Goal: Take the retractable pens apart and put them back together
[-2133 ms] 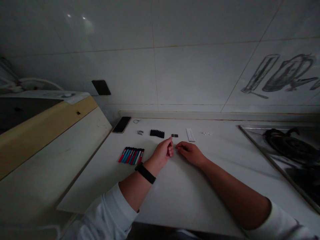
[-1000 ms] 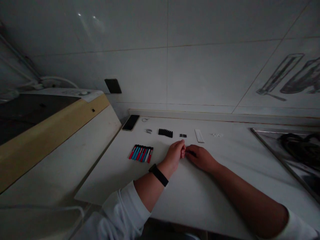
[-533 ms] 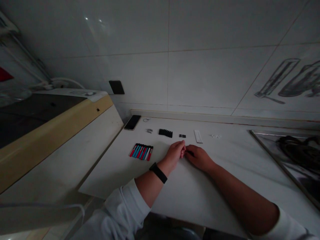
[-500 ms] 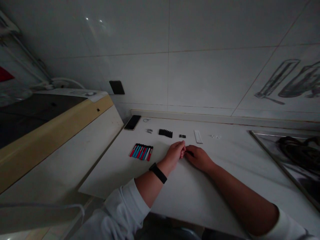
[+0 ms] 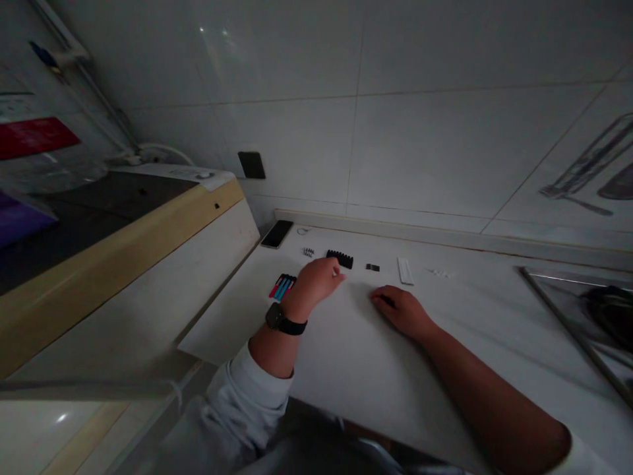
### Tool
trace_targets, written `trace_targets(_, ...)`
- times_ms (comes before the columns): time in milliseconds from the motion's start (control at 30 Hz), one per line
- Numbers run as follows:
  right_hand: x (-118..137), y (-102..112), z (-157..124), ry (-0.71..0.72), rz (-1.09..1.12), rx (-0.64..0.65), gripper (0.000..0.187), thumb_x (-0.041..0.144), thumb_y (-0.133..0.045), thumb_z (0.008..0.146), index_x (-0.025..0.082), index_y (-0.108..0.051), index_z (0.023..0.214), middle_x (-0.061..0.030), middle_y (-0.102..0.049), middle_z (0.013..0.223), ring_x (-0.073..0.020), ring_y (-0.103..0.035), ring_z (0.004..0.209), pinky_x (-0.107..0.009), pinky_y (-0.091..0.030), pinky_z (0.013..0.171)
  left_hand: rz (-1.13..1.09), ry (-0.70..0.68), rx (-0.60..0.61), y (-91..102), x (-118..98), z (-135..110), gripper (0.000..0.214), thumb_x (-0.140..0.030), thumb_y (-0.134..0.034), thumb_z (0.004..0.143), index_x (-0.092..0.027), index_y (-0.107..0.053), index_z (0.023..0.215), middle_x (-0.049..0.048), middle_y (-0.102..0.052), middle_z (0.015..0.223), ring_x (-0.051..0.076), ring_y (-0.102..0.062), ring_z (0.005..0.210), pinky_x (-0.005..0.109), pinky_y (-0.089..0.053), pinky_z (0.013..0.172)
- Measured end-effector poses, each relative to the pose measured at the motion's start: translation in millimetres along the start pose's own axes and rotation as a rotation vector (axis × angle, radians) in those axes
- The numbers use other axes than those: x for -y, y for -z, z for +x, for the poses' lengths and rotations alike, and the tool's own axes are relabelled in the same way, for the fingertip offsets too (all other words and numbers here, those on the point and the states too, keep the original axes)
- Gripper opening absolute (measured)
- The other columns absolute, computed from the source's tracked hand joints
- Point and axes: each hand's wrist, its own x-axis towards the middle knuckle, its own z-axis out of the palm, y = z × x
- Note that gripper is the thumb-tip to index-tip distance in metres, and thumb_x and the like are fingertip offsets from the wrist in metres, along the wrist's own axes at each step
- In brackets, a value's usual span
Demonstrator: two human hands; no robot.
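Observation:
My left hand (image 5: 316, 280), with a black watch on its wrist, hovers over the white counter (image 5: 356, 349) with its fingers loosely curled. Its fingertips are just short of a row of black ridged parts (image 5: 340, 258). It hides part of a row of red and blue pens (image 5: 281, 287). My right hand (image 5: 404, 311) rests on the counter to the right, its fingers curled over a small dark part (image 5: 386, 301) that is mostly hidden. The two hands are apart.
Along the back lie a phone (image 5: 277, 233), small springs (image 5: 308, 252), a tiny black piece (image 5: 372, 267), a white strip (image 5: 405, 270) and small white bits (image 5: 439, 272). A gas hob (image 5: 588, 303) is at the right, a yellow-edged appliance (image 5: 148, 224) at the left.
My left hand has left the right hand and moved left and back, toward the black ridged parts. My right hand stays put. The camera has swung to the left.

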Motion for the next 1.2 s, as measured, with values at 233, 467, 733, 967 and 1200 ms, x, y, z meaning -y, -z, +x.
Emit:
trace_targets(233,4,1,1,-0.016,0.01,-0.005,0.025,0.034,-0.052,0.096,0.024,-0.074,0.103,-0.0074,-0.076,0.105,-0.0235,-0.07,0.094,-0.038,-0.053,0.089,0.817,0.263,0.189,53.3,12,9,0.024,-0.02,-0.086,0.061,-0.019,-0.063,0.056,0.0101,-0.068,0.068,0.028,-0.068,0.089,0.033,-0.048,0.083)
trace_targets(467,6,0,2,-0.001,0.011,-0.002,0.025,0.032,-0.052,0.097,0.023,-0.074,0.104,-0.0074,-0.075,0.106,-0.0229,-0.07,0.095,-0.037,-0.052,0.089,0.824,0.272,0.25,44.8,12,7,0.033,-0.014,-0.086,0.055,-0.02,-0.055,0.045,0.0085,-0.061,0.057,0.031,-0.068,0.08,0.037,-0.047,0.079)
trace_targets(733,9,-2,3,0.01,-0.001,-0.03,0.025,0.026,-0.054,0.096,0.022,-0.074,0.111,-0.0093,-0.075,0.107,-0.0233,-0.069,0.094,-0.036,-0.052,0.088,0.164,-0.038,0.264,-18.4,15,-7,0.034,0.003,-0.08,0.057,-0.021,-0.057,0.049,-0.0009,-0.047,0.051,0.019,-0.054,0.062,0.026,-0.039,0.069)
trace_targets(967,15,0,2,0.064,-0.011,-0.061,0.029,0.009,-0.057,0.087,0.018,-0.07,0.112,-0.0093,-0.068,0.106,-0.0186,-0.064,0.091,-0.031,-0.049,0.085,0.312,-0.419,0.409,-57.2,12,-17,0.026,0.0,-0.067,0.072,-0.021,-0.059,0.085,0.003,-0.06,0.091,0.019,-0.056,0.081,0.03,-0.045,0.077)
trace_targets(1200,19,-1,1,0.084,-0.074,-0.039,0.024,0.008,-0.061,0.085,0.019,-0.071,0.104,-0.0072,-0.067,0.103,-0.0178,-0.063,0.092,-0.029,-0.048,0.086,0.369,-0.508,0.375,-63.8,21,-10,0.03,-0.001,-0.06,0.076,-0.021,-0.053,0.096,0.0034,-0.061,0.099,0.019,-0.059,0.089,0.032,-0.051,0.08)
